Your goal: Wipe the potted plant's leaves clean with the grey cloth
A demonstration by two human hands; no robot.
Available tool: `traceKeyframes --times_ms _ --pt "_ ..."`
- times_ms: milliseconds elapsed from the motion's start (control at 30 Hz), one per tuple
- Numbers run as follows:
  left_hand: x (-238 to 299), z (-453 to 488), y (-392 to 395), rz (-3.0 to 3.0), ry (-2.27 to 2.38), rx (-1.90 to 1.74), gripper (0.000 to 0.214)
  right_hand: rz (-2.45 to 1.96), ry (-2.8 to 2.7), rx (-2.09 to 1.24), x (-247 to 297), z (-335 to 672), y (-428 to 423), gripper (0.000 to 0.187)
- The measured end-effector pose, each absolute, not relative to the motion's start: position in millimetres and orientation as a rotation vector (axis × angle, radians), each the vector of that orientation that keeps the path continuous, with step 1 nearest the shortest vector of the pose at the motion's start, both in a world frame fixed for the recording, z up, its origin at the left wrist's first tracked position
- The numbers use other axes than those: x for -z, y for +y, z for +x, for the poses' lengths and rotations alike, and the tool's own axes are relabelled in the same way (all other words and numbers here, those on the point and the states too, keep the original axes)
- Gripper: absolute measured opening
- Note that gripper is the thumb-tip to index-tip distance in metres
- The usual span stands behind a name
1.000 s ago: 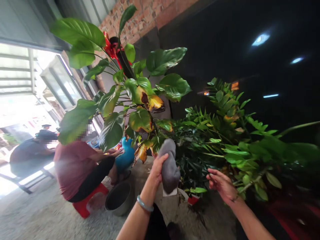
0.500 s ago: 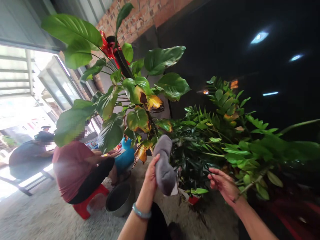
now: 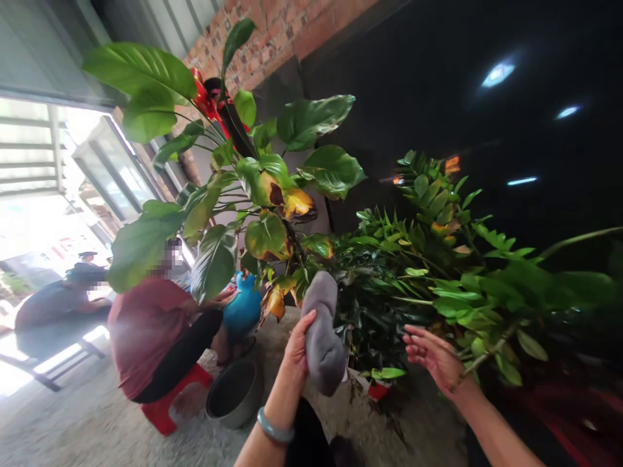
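A soft grey cloth (image 3: 325,347), bunched into a long lump with a narrower middle, stands upright in my left hand (image 3: 298,350). The thumb presses on its near face, while the other fingers are hidden behind it. Out to the right, my right hand (image 3: 433,360) holds nothing, its fingers stretched forward and slightly bent. Dark green leaves (image 3: 374,318) lie just beyond it, and a pale stem (image 3: 491,357) crosses close to the wrist. Above the cloth rises a large potted plant (image 3: 265,175) whose lower leaves are yellow and brown.
A dark bucket (image 3: 234,395) stands on the concrete floor to the left. Behind it a person in a dull red shirt (image 3: 150,331) sits on a red stool (image 3: 168,402), near a blue rounded object (image 3: 243,308). A dark shiny wall (image 3: 438,78) backs the plants.
The cloth has come slightly lower in my left hand and tilted a little. My right hand's fingers have straightened from a pinched pose. The view has shifted slightly.
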State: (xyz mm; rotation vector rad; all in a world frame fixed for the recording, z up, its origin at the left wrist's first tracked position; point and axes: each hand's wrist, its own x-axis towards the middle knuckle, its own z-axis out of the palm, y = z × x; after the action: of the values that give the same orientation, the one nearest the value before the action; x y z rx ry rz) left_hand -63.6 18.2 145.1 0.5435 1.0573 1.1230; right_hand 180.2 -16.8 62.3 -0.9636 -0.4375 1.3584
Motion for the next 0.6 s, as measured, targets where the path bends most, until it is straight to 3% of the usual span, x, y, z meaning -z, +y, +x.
traceKeyframes --times_ms 167,267,433,600 --pt "-103.9 -44.5 -13.6 0.756 1.023 -0.796 0.034 -1.13 -0.584 -1.308 -55.6 176.0 -16.6 0.024" --pt "-118.1 -47.6 -23.3 0.881 0.86 -0.808 0.051 -1.2 -0.687 -1.286 -55.4 176.4 -17.7 0.023" --pt "-164.4 -48.8 3.1 0.954 0.892 -1.092 0.048 -1.188 -0.744 -1.294 -62.9 173.3 -22.9 0.038" --pt "-134.8 -33.2 5.7 1.078 1.081 -0.956 0.046 -1.207 -0.764 -1.23 -54.0 169.3 -23.6 0.043"
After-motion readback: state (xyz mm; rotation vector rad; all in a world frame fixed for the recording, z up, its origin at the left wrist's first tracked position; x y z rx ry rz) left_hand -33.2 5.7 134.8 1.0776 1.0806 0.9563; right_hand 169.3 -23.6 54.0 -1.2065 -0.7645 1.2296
